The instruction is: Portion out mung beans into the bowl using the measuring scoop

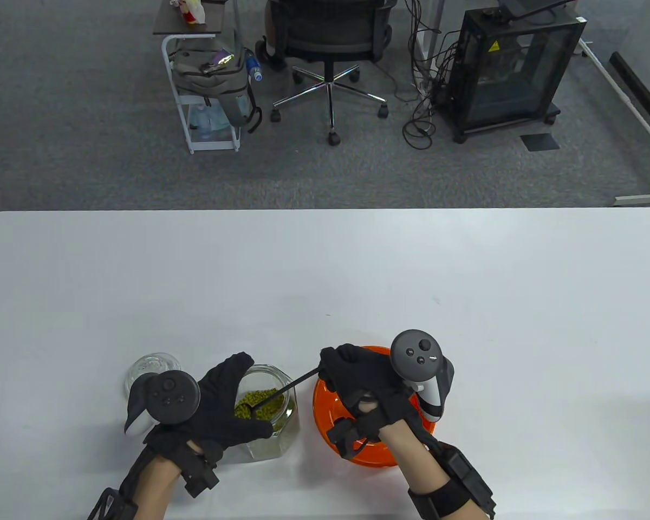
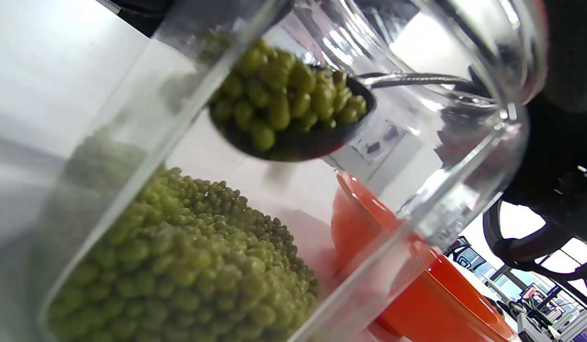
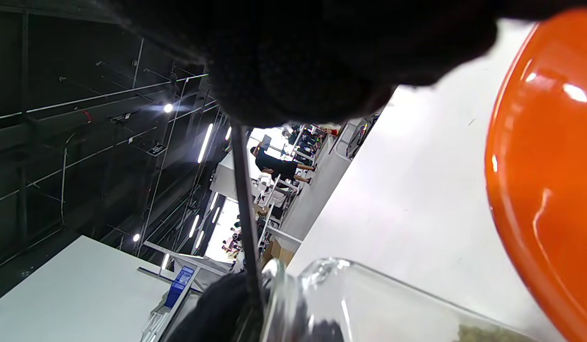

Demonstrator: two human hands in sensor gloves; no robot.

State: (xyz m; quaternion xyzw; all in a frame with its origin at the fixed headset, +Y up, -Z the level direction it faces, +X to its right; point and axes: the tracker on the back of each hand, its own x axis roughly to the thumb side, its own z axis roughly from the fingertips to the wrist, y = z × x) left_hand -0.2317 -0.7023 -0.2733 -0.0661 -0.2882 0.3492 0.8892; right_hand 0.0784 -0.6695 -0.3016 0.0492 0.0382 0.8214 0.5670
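On the near left of the white counter point(image 1: 325, 271) we find a clear glass lid point(image 1: 150, 368), lying flat just beyond the tracker on the left hand point(image 1: 216, 406). We see that hand wrapped around the glass jar point(image 1: 273, 428), fingers curled over its left wall and the thumb across its near side; the jar is tipped with its mouth toward the right. Mung beans point(image 2: 189, 266) fill the lower part of the jar, as the left wrist view shows through the glass wall.

Inside the jar's mouth we locate the bowl of the black measuring scoop point(image 2: 293, 118), heaped with beans and held clear above the bean pile. Its thin handle runs up and to the right, out over the jar's rim. In the right wrist view the handle appears as a dark rod from the glove down to the glass rim.

Right of the jar we note the right hand point(image 1: 368, 384), its fingers pinched on the upper end of the scoop handle. This hand hovers over the orange bowl point(image 1: 330, 406), which stands just beside the jar on the counter. The hand covers most of the bowl's inside, so we cannot tell what it holds.
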